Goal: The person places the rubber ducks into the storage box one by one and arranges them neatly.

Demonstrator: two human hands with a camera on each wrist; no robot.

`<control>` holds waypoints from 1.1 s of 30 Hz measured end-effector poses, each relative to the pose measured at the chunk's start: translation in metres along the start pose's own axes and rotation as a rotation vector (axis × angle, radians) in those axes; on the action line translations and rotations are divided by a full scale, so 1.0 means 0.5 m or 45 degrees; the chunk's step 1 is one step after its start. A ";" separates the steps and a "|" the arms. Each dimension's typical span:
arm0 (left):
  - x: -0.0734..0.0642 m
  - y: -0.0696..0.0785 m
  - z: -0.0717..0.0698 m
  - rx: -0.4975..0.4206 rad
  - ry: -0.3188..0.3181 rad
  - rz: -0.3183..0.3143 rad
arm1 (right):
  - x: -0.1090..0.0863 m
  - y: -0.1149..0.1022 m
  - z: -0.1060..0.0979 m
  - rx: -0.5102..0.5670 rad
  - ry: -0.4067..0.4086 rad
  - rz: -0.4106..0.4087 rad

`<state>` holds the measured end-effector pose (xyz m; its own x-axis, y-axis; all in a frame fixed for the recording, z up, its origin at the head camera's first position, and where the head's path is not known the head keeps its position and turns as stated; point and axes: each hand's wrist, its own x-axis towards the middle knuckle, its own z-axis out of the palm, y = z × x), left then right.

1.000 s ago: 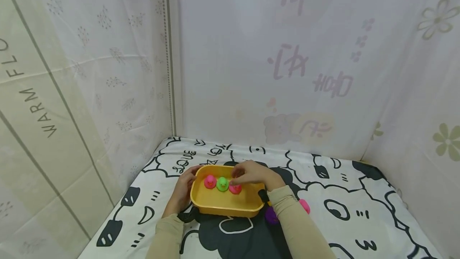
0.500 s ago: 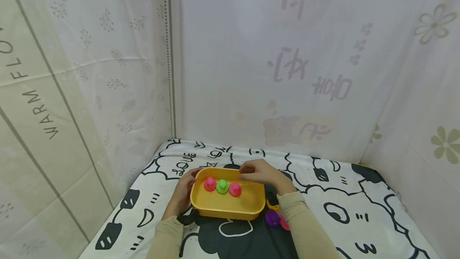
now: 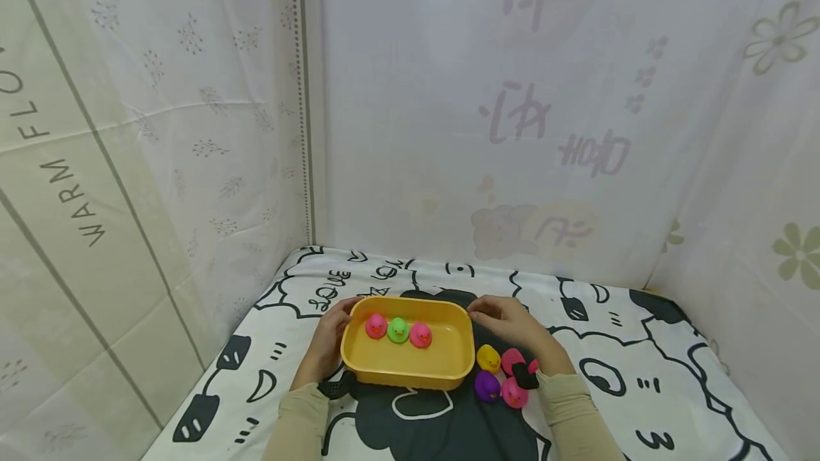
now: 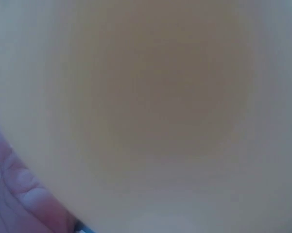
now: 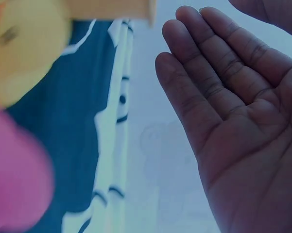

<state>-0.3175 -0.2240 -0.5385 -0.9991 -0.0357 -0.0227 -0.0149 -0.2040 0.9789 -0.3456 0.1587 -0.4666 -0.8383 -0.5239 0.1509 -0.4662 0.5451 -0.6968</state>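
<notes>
A yellow plastic tub stands on the patterned cloth. Inside it three rubber ducks sit in a row: a pink duck, a green duck and another pink duck. My left hand grips the tub's left side, fingers at the rim; in the left wrist view the blurred tub wall covers most of the hand. At the tub's back right corner is my right hand, fingertips right by the rim. The right wrist view shows its fingers extended and the palm bare.
Right of the tub, below my right wrist, several more ducks cluster: a yellow duck, a purple duck and pink ducks. The black-and-white cloth covers the surface. Pale printed curtains enclose the back and sides.
My right hand has let go of the right-hand pink duck in the tub and moved right, over the back rim to the tub's right corner. The left hand stays put.
</notes>
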 end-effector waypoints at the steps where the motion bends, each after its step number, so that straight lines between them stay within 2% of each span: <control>1: 0.000 0.000 0.000 0.001 -0.007 0.008 | -0.011 0.008 -0.002 0.019 0.013 0.009; 6: 0.003 0.000 0.000 -0.003 -0.022 0.036 | -0.056 0.053 -0.008 0.096 0.069 0.087; 14: 0.000 0.001 -0.004 -0.020 -0.005 -0.001 | -0.086 0.119 -0.007 0.203 -0.042 0.161; 18: -0.002 -0.001 -0.005 -0.008 -0.008 0.003 | -0.089 0.126 -0.006 0.258 -0.136 0.185; 21: -0.002 0.000 -0.005 -0.002 -0.009 0.007 | -0.090 0.127 -0.006 0.270 -0.168 0.189; 33: 0.000 0.005 0.003 -0.007 -0.009 -0.021 | -0.094 0.131 -0.004 0.233 -0.145 0.217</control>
<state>-0.3174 -0.2232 -0.5359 -0.9990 -0.0253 -0.0370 -0.0308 -0.2100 0.9772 -0.3372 0.2205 -0.5177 -0.8583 -0.5104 -0.0521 -0.2533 0.5099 -0.8221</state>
